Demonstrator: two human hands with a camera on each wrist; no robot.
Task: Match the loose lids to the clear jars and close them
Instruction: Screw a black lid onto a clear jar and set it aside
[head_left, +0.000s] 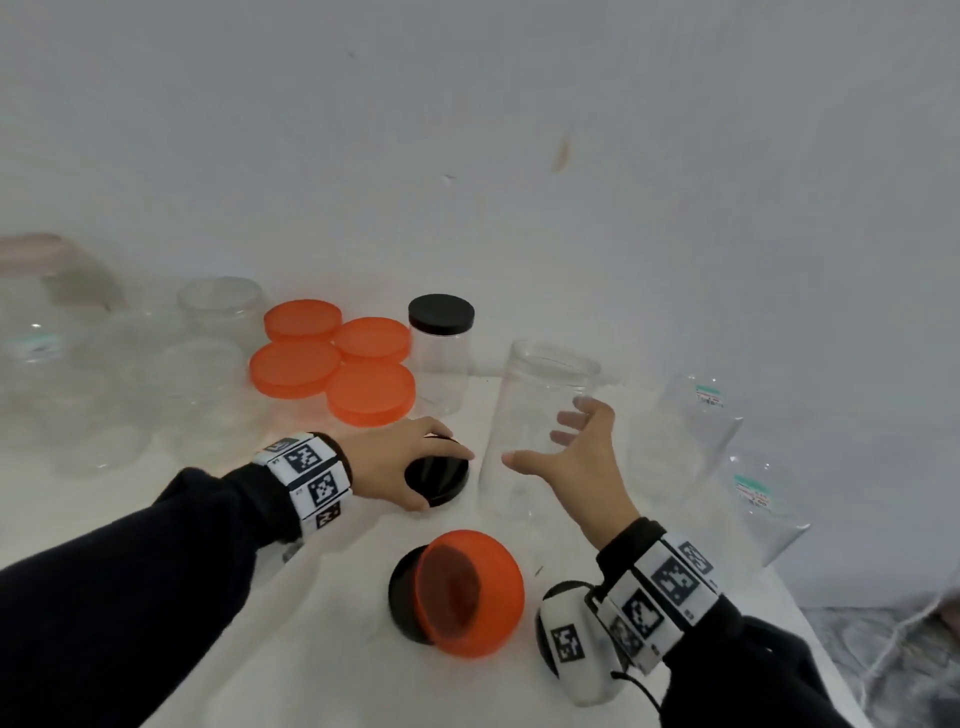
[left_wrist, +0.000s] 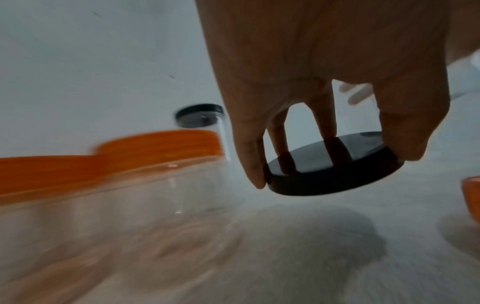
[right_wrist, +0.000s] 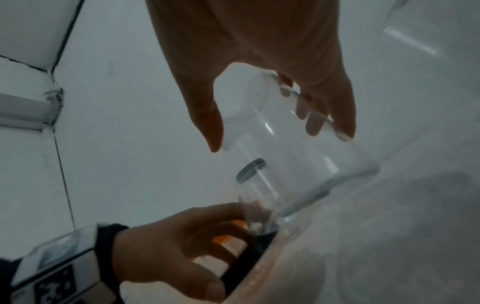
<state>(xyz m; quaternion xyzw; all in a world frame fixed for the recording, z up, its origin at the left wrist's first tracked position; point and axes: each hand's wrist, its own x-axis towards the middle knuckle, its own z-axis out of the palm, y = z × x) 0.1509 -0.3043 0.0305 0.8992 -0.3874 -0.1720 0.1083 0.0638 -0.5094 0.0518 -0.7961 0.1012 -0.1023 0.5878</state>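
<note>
1. My left hand (head_left: 395, 467) pinches the round black plastic lid (left_wrist: 335, 166) by its rim, thumb on one side and fingertips (left_wrist: 255, 174) on the other. The lid hangs tilted, clear of the white tabletop (left_wrist: 298, 257). With so little rim held, I judge it could twist out of the pinch and drop.

2. My right hand (head_left: 582, 457) is spread wide around the tall clear plastic jar (head_left: 535, 431), thumb on the near side, fingers (right_wrist: 314, 123) seen through the far wall. The views are blurred, so I cannot tell whether my fingers are touching the wall. The jar looks to lean away from my palm. Unless I close on it first, a push from the lid could knock it over.

3. The jar is thin and glassy, its mouth open above my fingertips, hard to see against the pale wall; I might miss the threads.

4. The lid sits just left of my right thumb, low beside the jar's base, so it needs to go well up to the mouth.

5. Nearer my wrists, an orange translucent lid (head_left: 470, 592) leans on another black lid (head_left: 405, 597); a sleeve could sweep them.
</note>
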